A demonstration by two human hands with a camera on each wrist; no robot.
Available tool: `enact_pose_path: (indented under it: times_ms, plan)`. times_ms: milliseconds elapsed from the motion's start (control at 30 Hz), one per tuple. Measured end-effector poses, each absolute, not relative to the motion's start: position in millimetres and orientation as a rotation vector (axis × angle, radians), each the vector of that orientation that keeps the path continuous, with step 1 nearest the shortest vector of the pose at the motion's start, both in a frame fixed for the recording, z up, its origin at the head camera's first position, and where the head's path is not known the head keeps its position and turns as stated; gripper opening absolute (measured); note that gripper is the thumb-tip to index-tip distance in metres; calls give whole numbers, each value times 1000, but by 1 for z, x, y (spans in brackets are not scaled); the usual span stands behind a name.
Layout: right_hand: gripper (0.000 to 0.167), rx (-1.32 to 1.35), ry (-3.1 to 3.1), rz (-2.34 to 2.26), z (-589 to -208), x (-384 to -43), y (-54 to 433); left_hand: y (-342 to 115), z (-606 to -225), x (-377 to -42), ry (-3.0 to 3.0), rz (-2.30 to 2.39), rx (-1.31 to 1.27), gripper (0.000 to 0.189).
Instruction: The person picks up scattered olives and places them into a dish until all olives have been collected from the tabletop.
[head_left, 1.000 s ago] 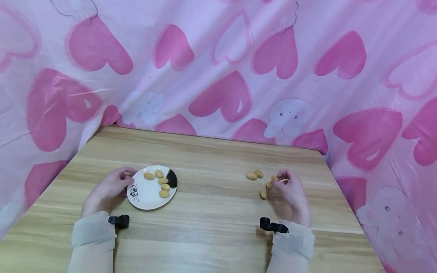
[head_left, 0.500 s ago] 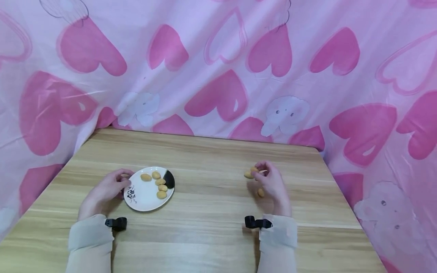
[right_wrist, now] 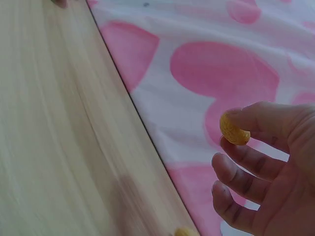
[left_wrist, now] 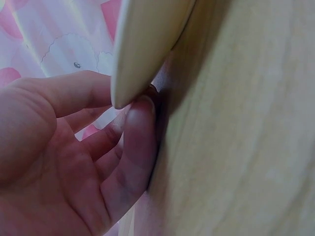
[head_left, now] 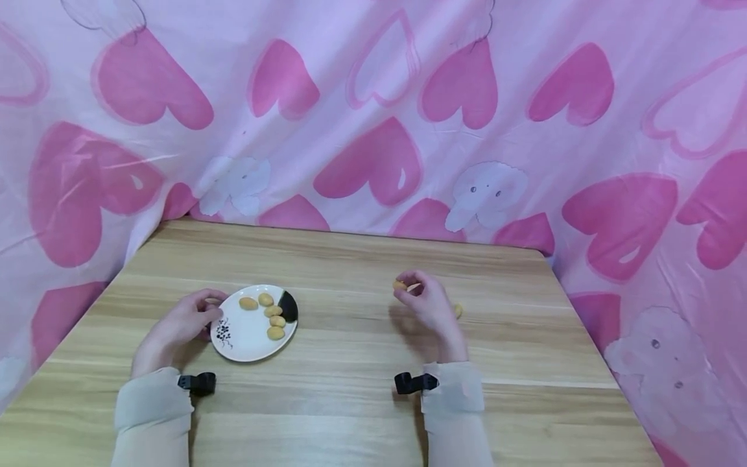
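Note:
On the left, my left hand (head_left: 185,324) grips the near-left rim of a round white plate (head_left: 245,347), thumb at the rim and fingers below it. The left wrist view shows the plate's edge (left_wrist: 125,73) between thumb and fingers. Several peanuts (head_left: 248,303) lie on the plate, mostly toward its right side and its dark patch. My right hand (head_left: 428,308) pinches one yellow-brown peanut (right_wrist: 232,130) between thumb and index finger, raised above the table, its other fingers loosely bent. Just right of that hand, another peanut (head_left: 459,310) shows on the wood, partly covered.
The wooden table (head_left: 350,402) reaches back to a pink heart-patterned cloth (head_left: 373,91) that hangs behind it and along both sides. A black wrist mount (head_left: 198,383) is strapped at the left cuff, and a similar black mount (head_left: 415,383) at the right.
My right hand has moved left across the table toward the plate, carrying the pinched peanut away from the others. My left hand still holds the plate's rim; the head view has shifted slightly.

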State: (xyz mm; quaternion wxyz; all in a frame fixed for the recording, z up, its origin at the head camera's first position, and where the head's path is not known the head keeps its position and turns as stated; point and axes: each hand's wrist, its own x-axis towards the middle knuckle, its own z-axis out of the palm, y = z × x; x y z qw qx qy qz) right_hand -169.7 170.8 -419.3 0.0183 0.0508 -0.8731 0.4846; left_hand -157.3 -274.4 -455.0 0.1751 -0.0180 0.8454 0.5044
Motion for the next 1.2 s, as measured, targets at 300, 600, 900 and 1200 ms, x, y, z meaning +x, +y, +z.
enact_pose_path:
  times_ms: [300,600,900,1200]
  plan:
    - [19,372,-2754,1428,-415,-170,131,-276,-455,-155,2392,1379,-115,42]
    - [17,694,-2812,1383,-413,-156,76,-275,-454,-156,2396,1385,-95,43]
    - [19,936,-2909,1174,-419,-147,37,-274,-453,-157,2382,1427,-74,42]
    - [15,1052,-2900,1227,-426,-160,7,-274,-454,-157,2402,1464,-16,41]
